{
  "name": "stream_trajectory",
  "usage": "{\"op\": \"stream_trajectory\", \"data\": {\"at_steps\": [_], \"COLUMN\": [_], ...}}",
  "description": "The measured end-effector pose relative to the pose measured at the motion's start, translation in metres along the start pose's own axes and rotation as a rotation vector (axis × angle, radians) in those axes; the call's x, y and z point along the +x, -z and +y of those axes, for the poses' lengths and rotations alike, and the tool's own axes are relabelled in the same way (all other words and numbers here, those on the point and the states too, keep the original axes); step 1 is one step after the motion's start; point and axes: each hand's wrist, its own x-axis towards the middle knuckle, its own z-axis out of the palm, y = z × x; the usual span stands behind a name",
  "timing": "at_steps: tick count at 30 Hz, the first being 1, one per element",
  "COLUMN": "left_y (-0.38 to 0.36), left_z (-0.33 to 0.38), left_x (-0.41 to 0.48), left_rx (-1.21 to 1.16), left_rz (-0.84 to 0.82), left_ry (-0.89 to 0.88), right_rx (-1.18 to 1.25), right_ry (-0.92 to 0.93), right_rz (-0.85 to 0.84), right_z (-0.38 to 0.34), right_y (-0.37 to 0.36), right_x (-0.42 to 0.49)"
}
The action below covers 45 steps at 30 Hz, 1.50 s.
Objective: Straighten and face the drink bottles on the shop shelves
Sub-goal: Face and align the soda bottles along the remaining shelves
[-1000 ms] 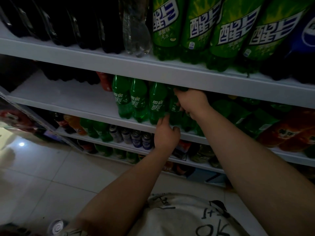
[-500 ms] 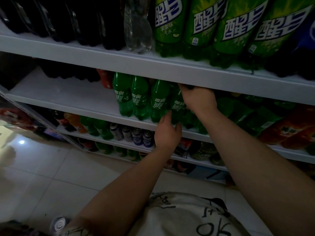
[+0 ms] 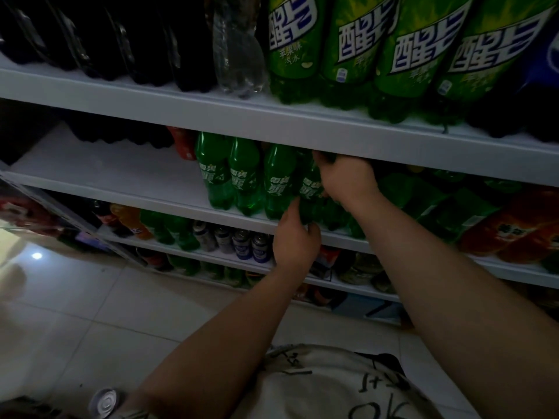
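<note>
Standing at the front edge of the middle shelf [image 3: 121, 193], the fourth green bottle [image 3: 310, 189] of a short row is being held by both hands. Its upper part is being gripped by the right hand [image 3: 348, 182], the fingers being curled down over the neck just under the top shelf [image 3: 211, 114]; the cap is being hidden by them. Its lower part is being gripped by the left hand [image 3: 298, 241], whose fingers are being curled round the base from below. The white label is being shown toward the camera, between the two hands. Three more small green bottles [image 3: 245, 176] are being displayed upright just to its left, close together, with labels forward. On the top shelf, big green bottles [image 3: 348, 46] are being displayed at the right, a clear bottle [image 3: 239, 55] beside them, and dark bottles [image 3: 121, 40] at the left. On the shelf below, cans [image 3: 242, 243] are being displayed in a row, near the left hand. Orange bottles [image 3: 514, 225] are being displayed at the far right of the middle shelf.
</note>
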Motion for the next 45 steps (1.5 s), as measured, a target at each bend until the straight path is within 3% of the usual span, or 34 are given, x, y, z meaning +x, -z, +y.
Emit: {"op": "stream_trajectory", "data": {"at_steps": [9,13,18,21,28,35,39,45], "left_y": [-0.001,0.002,0.006,0.006,0.009,-0.005,0.0,0.014], "left_z": [-0.003,-0.003,0.0,0.018,0.085,0.125,0.126,0.123], "left_x": [0.002,0.005,-0.004,-0.012,0.006,0.027,0.035,0.046], "left_rx": [0.013,0.017,0.036,0.053,0.112,0.239,0.175,0.088], "left_rz": [0.025,0.029,0.041,0.01,0.082,0.059,0.012,-0.225], "left_ry": [0.019,-0.015,-0.013,-0.086,-0.401,-0.195,-0.125,-0.157], "right_rx": [0.058,0.066,0.012,-0.025,-0.047,-0.173,0.163,0.059], "right_ry": [0.0,0.151,-0.07,-0.082,0.088,0.132,0.066,-0.048], "right_rz": [-0.061,0.105,0.278,0.323,0.42,0.311,0.166,0.314], "right_z": [0.006,0.05,0.118,0.126,0.097,0.083,0.077,0.073], "right_y": [0.006,0.022,0.047,0.053,0.075,0.087,0.088,0.079], "right_x": [-0.01,-0.056,-0.098,-0.098,-0.067,-0.045,-0.038,-0.035]}}
